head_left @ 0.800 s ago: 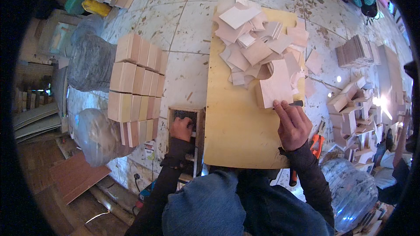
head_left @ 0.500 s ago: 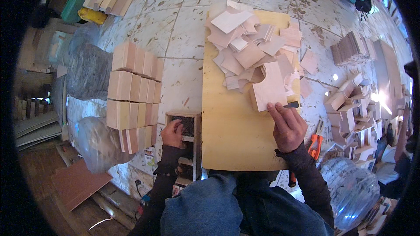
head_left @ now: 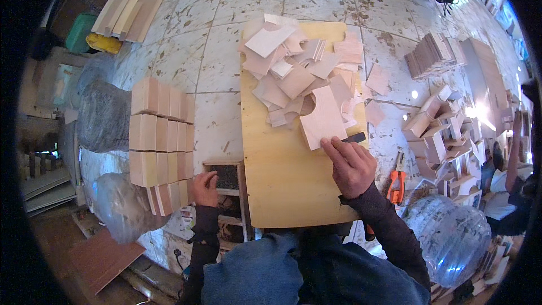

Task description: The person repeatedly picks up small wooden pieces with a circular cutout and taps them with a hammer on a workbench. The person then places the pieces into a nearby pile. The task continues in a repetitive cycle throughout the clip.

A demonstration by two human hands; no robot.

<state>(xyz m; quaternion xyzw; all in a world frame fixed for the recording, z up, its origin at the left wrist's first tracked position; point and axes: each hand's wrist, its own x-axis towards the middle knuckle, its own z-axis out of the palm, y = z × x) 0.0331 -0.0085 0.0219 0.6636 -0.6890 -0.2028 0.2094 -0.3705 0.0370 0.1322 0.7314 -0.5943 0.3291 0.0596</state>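
Orange-handled pliers (head_left: pixel 397 183) on tiled floor (head_left: pixel 220 107), green container (head_left: pixel 82 33) beside yellow object (head_left: pixel 104 43), reddish-brown board (head_left: pixel 104 262), clear plastic bundle (head_left: pixel 449 238)

The work board (head_left: pixel 299 197) is coloured honey yellow, the notched wooden pieces (head_left: pixel 323 114) are toned pale pinkish beige, the white floor tiles (head_left: pixel 217 79) are blotched with brown, and the pliers' handles (head_left: pixel 398 177) are coloured bright orange

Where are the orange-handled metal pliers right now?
In the head view, the orange-handled metal pliers lie on the white tiled floor, to the right of the yellow rectangular board and the person's right hand.
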